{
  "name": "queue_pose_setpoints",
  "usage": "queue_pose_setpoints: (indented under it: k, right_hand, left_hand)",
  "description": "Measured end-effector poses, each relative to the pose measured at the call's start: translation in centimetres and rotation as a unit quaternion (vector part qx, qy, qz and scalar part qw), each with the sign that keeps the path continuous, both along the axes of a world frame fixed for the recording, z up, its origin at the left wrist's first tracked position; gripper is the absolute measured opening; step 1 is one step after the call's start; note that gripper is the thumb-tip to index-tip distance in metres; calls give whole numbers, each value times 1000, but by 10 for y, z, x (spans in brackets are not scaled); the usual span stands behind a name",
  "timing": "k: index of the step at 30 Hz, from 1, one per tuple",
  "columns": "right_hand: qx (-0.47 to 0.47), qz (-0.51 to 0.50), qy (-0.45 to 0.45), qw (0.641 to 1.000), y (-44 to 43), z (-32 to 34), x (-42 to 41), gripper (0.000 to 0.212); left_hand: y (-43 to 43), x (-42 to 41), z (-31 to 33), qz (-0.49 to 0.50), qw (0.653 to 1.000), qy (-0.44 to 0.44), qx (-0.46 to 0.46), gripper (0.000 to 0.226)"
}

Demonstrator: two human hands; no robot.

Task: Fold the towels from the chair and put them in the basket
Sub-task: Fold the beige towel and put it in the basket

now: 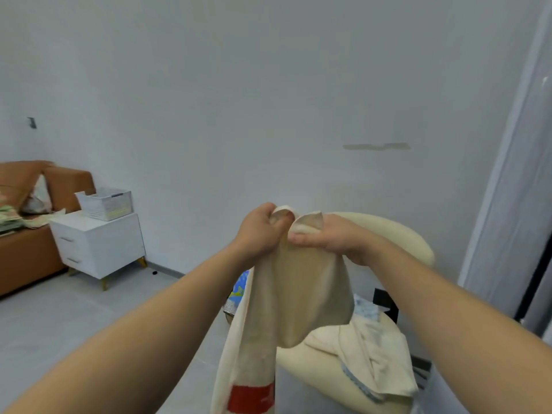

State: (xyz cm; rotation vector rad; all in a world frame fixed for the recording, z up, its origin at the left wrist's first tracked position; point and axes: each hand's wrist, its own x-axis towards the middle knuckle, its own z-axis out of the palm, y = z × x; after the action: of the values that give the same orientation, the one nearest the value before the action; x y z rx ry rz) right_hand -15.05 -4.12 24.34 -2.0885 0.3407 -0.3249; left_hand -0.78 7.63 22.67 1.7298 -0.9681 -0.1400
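I hold a cream towel [286, 300] with a red band near its lower end up in front of me. My left hand [260, 231] and my right hand [331, 237] are both shut on its top edge, close together, and the cloth hangs down between my forearms. Behind it stands a cream round-backed chair [400, 237]. More cream towels [367, 348] lie crumpled on its seat, one with a blue trim. A white slatted basket [106, 203] stands on a white bedside cabinet [98, 246] at the far left.
A brown sofa [30, 234] with cushions and folded cloth stands left of the cabinet. A blue patterned item [240, 289] shows behind the towel. A pale curtain [519, 174] hangs at the right. The floor is grey tile.
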Motion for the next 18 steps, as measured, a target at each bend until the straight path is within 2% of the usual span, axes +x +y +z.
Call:
queue_pose_setpoints:
  k: [2,6,8,11,14,18]
  right_hand:
    - [9,2,5,1000,1,-7,7,31]
    - [46,-113,-58,991,-2,-9,19,21]
    - [79,-168,-94,978,-5,-4,22,16]
    - [51,-195,-110,973,-8,0,21,15]
    - [23,-258,-136,956,-18,1,18,23]
    - [28,-298,-164,940,-35,-1,3,25]
  left_hand:
    - [1,-1,1,-1,1000,-3,-2,28]
    - [11,6,0,31,995,-93,12,33]
    - [18,13,-4,27,988,-137,62,27]
    - [24,23,-18,25,973,-191,130,12]
    - [30,33,-35,41,957,-227,176,12]
    - [38,51,-60,84,937,-230,250,3]
